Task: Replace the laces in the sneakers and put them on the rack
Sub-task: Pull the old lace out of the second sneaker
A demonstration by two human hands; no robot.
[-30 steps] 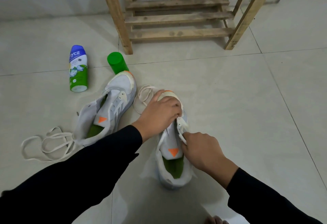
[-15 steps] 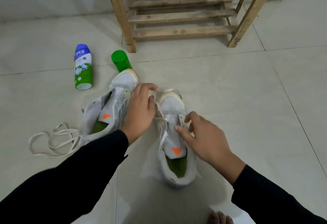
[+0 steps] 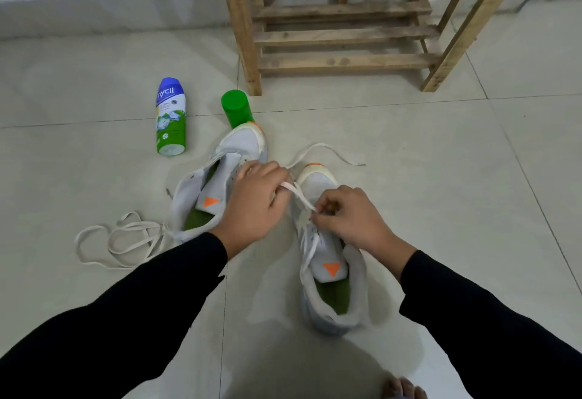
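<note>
Two white sneakers with green insoles and orange tongue marks lie on the tiled floor. The right sneaker (image 3: 327,272) points away from me, partly laced. My left hand (image 3: 255,203) grips a white lace (image 3: 299,195) that runs taut to my right hand (image 3: 349,219), which pinches it at the sneaker's upper eyelets. The lace's free end (image 3: 346,159) trails past the toe. The left sneaker (image 3: 220,178) lies unlaced beside my left hand. A loose lace (image 3: 119,241) is coiled on the floor at the left. The wooden rack (image 3: 343,36) stands ahead.
A blue, white and green bottle (image 3: 170,118) lies on its side at the left. A green capped container (image 3: 236,110) stands by the rack's front left leg. My bare toes (image 3: 403,387) show at the bottom edge. A low wall runs behind the rack.
My left hand has taken hold of the lace and pulled it up and left. My right hand moved forward to pinch it at the eyelets. The lace's free end now lies stretched past the toe.
</note>
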